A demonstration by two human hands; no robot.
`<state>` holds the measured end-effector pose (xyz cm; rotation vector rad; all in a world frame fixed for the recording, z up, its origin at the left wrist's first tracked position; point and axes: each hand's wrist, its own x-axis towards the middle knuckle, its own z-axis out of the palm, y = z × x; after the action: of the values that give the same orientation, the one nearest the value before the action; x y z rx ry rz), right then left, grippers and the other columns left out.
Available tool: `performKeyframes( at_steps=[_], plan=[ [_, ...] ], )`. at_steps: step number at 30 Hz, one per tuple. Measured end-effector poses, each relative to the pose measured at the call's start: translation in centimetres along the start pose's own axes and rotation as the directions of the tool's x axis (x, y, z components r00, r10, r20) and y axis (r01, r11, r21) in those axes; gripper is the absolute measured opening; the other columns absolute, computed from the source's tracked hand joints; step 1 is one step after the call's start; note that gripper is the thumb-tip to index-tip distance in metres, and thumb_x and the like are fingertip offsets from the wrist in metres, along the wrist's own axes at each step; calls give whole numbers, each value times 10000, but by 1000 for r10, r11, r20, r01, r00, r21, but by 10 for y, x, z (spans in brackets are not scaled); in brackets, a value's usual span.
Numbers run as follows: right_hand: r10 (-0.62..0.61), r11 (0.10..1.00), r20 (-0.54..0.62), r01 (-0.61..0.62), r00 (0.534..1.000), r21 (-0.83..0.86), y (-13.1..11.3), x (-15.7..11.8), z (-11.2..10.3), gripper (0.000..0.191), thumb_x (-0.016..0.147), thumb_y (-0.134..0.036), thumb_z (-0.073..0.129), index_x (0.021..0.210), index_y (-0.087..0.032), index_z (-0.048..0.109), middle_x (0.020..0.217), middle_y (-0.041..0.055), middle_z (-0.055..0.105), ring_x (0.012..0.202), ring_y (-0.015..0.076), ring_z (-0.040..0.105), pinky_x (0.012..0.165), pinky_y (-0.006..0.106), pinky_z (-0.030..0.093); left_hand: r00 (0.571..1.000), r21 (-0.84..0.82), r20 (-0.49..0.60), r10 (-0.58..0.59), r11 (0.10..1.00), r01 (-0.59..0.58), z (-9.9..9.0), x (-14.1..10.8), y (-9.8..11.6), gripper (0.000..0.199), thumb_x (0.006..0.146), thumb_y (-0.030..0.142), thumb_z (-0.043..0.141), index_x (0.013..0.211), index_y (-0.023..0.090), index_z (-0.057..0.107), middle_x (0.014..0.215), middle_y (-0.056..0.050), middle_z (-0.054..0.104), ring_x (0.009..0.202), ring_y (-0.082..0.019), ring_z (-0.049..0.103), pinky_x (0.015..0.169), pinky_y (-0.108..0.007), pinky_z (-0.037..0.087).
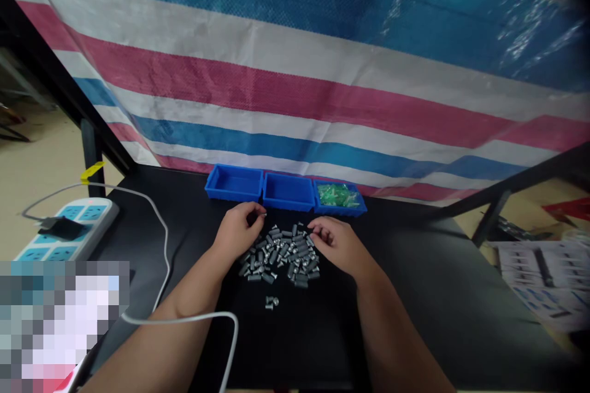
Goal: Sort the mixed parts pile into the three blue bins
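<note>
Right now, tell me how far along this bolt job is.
Early, by the look of it. Done: little; the left tray and middle tray look empty, and only the right tray holds green parts. In hand: the left hand and right hand work at the edges of the bolt pile. Left: nearly the whole pile, plus one stray bolt nearer the person.

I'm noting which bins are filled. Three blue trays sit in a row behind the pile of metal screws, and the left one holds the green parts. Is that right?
Not quite. In the head view the green parts lie in the right tray, not the left one. The left tray and the middle tray look bare inside. The rest holds: three blue trays stand in a row behind the pile of metal screws.
</note>
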<state>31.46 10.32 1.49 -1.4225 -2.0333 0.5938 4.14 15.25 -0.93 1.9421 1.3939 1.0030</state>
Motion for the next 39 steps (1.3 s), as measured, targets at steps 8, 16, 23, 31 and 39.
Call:
performKeyframes(
  at_steps=[8, 16, 23, 31, 39],
  plan=[
    [41, 998, 91, -36, 995, -58, 12, 4, 9, 247, 852, -174, 626, 1072, -223, 728, 881, 21, 659, 657, 124, 562, 633, 258, 458, 997, -108, 13, -81, 991, 82, 1, 0, 0, 184, 901, 371, 601, 908, 215, 698, 782, 8, 709, 679, -143, 624, 628, -262, 437],
    [51, 995, 21, -49, 998, -87, 18, 9, 18, 125, 870, -208, 650, 944, -227, 748, 871, 16, 646, 633, 119, 554, 625, 260, 442, 996, -77, 90, -13, 997, 20, 6, -2, 2, 133, 877, 314, 628, 908, 211, 708, 829, 7, 724, 705, -136, 613, 687, -262, 447],
    [-24, 997, -63, 19, 998, -81, 13, 12, 16, 66, 852, -171, 640, 811, -214, 670, 768, -7, 602, 695, 141, 571, 677, 269, 442, 993, -54, 119, 17, 998, -11, 9, -2, 2, 86, 871, 257, 629, 878, 215, 704, 826, 9, 712, 733, -140, 614, 701, -268, 444],
    [-11, 998, 11, 12, 1000, -63, 14, 14, 16, 169, 837, -176, 664, 987, -230, 722, 934, 26, 668, 843, 170, 620, 731, 279, 485, 988, 7, 114, 105, 994, -106, 10, -1, 1, 172, 924, 249, 568, 989, 212, 723, 934, -46, 697, 856, -183, 629, 777, -310, 473],
    [58, 993, -43, -62, 997, -99, 18, 18, 28, 325, 852, -207, 666, 1176, -226, 683, 872, 12, 666, 742, 162, 597, 739, 298, 500, 973, 109, 171, 157, 978, -177, 14, -1, -6, 169, 856, 138, 611, 924, 232, 734, 917, -33, 733, 931, -224, 610, 837, -349, 471]
  ],
)
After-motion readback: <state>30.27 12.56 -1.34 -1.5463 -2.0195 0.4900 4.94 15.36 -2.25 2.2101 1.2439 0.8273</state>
